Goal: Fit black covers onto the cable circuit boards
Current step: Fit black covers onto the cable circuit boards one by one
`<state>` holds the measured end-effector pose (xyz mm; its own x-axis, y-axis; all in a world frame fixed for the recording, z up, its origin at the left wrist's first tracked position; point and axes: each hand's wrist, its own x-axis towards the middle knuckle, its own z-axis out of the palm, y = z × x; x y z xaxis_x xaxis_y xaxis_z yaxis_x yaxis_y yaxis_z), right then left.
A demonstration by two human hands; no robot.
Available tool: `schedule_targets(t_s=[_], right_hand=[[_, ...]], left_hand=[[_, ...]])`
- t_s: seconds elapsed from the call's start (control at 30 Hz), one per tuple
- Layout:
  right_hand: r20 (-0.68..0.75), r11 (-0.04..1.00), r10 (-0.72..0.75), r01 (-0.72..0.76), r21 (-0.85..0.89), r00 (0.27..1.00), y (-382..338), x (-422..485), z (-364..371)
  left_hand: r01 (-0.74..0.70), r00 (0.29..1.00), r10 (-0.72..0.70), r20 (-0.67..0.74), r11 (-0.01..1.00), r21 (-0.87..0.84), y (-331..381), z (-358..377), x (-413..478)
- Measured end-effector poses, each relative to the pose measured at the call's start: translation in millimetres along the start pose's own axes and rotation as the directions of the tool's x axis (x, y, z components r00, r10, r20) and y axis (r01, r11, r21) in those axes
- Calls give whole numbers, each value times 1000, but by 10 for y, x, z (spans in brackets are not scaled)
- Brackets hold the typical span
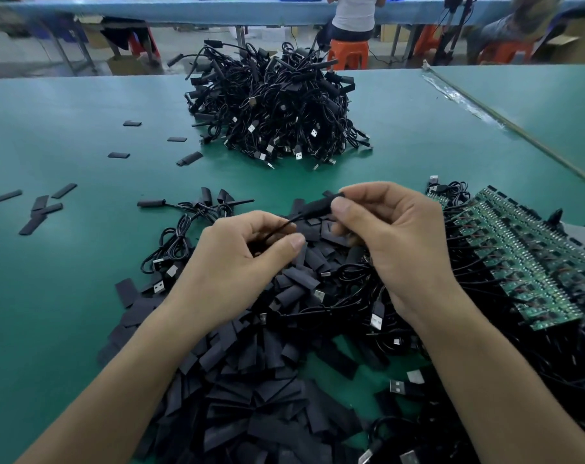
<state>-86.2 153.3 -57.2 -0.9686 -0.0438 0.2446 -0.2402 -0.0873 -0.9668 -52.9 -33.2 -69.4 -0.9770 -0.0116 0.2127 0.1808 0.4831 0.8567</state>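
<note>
At the centre of the frame, the right hand [395, 242] has its fingers [343, 209] curled and pinching a black cover [318, 206], held up above the worktop [66, 296]. The left hand [237, 262] pinches the thin cable [284, 226] that runs out of the cover's lower-left end, thumb against curled forefinger. Whether the board is fully inside the cover cannot be told; no green shows at either end.

The main risk is probably strain on the joint. If the left hand pulls the cable while the right holds the cover fast, the wire could tear from its solder pad, or the board could slide back out. A skewed board might also catch on the cover's edge and stop half seated.

Below the hands lies a loose pile of covers [251, 380] tangled with cables, so the hanging cable could snag and drag others along. Uncovered boards [519, 256] lie in rows at the right, and the covered heap [274, 112] sits at upper centre, well apart; a piece dropped midway could be mistaken for either lot.
</note>
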Motion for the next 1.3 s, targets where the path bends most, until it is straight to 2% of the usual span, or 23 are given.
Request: schedule_targets(t_s=[0.1, 0.17, 0.23, 0.3, 0.37, 0.43, 0.5, 0.53, 0.6, 0.67, 0.9, 0.97, 1.13, 1.2, 1.3], right_hand=[[-78, 989, 62, -51, 139, 995, -56, 24, -49], [-136, 988, 84, -65, 143, 987, -57, 32, -58], [-156, 998, 60, -59, 16, 986, -35, 33, -49], [-133, 975, -7, -23, -221, 991, -15, 31, -61], [-65, 857, -71, 28, -515, 995, -28, 29, -99], [-5, 628, -116, 69, -775, 993, -51, 15, -140], [-30, 376, -173, 38, -926, 984, -68, 16, -187], [-67, 304, -163, -14, -953, 984, -79, 24, -214], [-145, 228, -58, -128, -965, 988, -100, 40, -272], [-182, 145, 45, -186, -972, 982, -85, 57, -315], [-169, 6, 124, -171, -985, 978, 58, 63, -333], [-141, -12, 133, -141, -990, 981, 61, 67, -354], [-48, 66, 66, -52, -996, 997, 8, 47, -364], [14, 148, 30, 10, -989, 999, -1, 54, -355], [141, 387, 3, 129, -913, 990, -12, 74, -297]], left_hand=[[6, 1000, -7, 15, 996, 93, -43, -8, -5], [0, 1000, -1, 15, 996, 88, -63, 1, 8], [-1, 1000, 2, -26, 998, 66, -93, -7, 36], [26, 990, -25, -142, 1000, 7, -146, -58, 87], [86, 955, -95, -280, 995, -44, -253, -162, 146], [154, 925, -136, -354, 988, 23, -391, -278, 210], [261, 934, -198, -297, 947, 187, -477, -337, 240], [315, 935, -245, -255, 906, 284, -505, -340, 243], [369, 928, -293, -231, 811, 454, -517, -314, 212], [358, 932, -264, -247, 771, 526, -499, -265, 174], [265, 943, -111, -313, 820, 507, -411, -190, 135], [207, 946, -47, -321, 850, 485, -367, -168, 134], [81, 963, 35, -269, 909, 410, -268, -129, 108], [56, 968, 47, -247, 918, 392, -258, -114, 99], [44, 974, 46, -221, 921, 388, -277, -94, 95]])
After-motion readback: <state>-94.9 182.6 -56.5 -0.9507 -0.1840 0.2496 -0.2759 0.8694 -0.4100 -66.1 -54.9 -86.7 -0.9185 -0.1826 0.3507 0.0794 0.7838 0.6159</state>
